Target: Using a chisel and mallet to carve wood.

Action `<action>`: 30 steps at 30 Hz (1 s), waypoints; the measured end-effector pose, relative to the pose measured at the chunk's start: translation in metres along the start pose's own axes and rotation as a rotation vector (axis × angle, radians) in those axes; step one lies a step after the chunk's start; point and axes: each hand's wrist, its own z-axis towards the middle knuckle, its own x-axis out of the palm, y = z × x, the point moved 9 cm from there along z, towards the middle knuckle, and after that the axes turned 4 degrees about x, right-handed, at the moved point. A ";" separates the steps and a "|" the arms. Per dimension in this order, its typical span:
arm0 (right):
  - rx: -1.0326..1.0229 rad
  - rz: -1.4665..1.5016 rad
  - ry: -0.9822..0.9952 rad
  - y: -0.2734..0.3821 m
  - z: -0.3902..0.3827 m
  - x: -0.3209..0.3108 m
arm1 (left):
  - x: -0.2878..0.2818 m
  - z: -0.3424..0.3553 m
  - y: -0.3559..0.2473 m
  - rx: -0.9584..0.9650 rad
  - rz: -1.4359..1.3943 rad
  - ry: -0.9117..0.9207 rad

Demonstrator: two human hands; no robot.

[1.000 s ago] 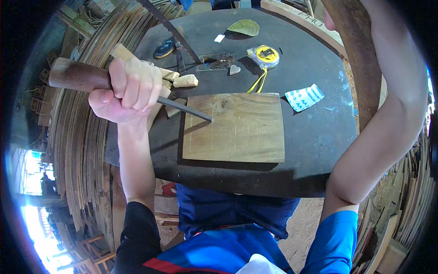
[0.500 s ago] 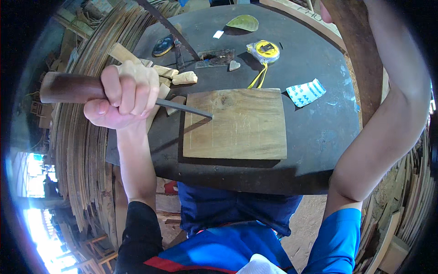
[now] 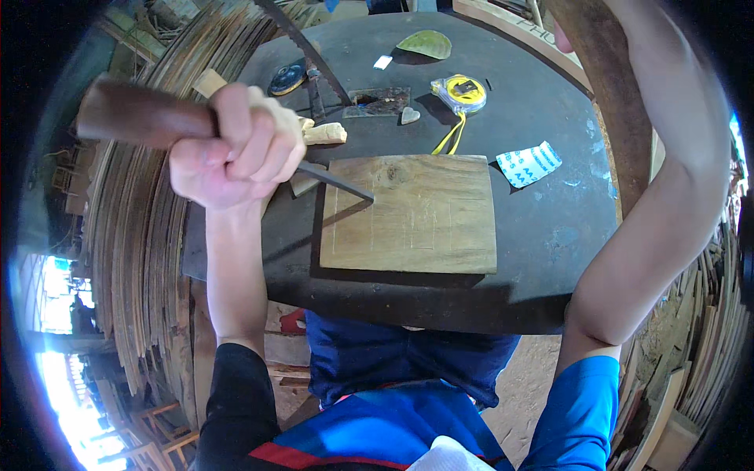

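Note:
My left hand (image 3: 239, 145) is closed in a fist around a chisel, whose thick brown wooden handle (image 3: 145, 118) points to the upper left. The chisel's steel blade (image 3: 342, 184) slants down to the right, and its tip meets a flat wooden board (image 3: 455, 216) marked with thin lines. At the upper right my right arm is raised, bent at the elbow. A fingertip of my right hand (image 3: 561, 38) shows at the edge of a long dark brown piece of wood (image 3: 601, 71) that it grips; the rest of that hand is hidden or out of view.
The board lies on a dark table (image 3: 542, 251). Beyond it are a yellow tape measure (image 3: 463, 93), a green leaf (image 3: 424, 45), a small stone (image 3: 409, 115) and a blue-printed paper scrap (image 3: 530, 165). Wood offcuts (image 3: 326, 133) and an upright saw-like metal strip (image 3: 306, 51) stand left.
My left fist has moved right and slightly up, further along the chisel toward the board; the tip stays on the board. The right arm and dark wood have shifted slightly left.

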 end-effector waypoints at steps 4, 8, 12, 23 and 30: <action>-0.055 0.005 0.014 -0.006 0.000 -0.006 | -0.001 0.009 0.008 -0.072 -0.020 0.024; -0.122 -0.006 0.041 0.004 0.000 0.003 | -0.003 0.018 0.017 -0.129 -0.028 0.012; -0.003 0.194 0.037 -0.020 0.004 -0.006 | -0.008 0.028 0.029 -0.202 -0.003 -0.148; -0.258 -0.138 0.001 0.076 0.023 -0.067 | 0.010 0.040 0.042 -0.273 0.099 -0.277; -0.199 -0.262 0.381 0.083 0.033 -0.038 | 0.000 0.029 0.040 -0.288 0.112 -0.326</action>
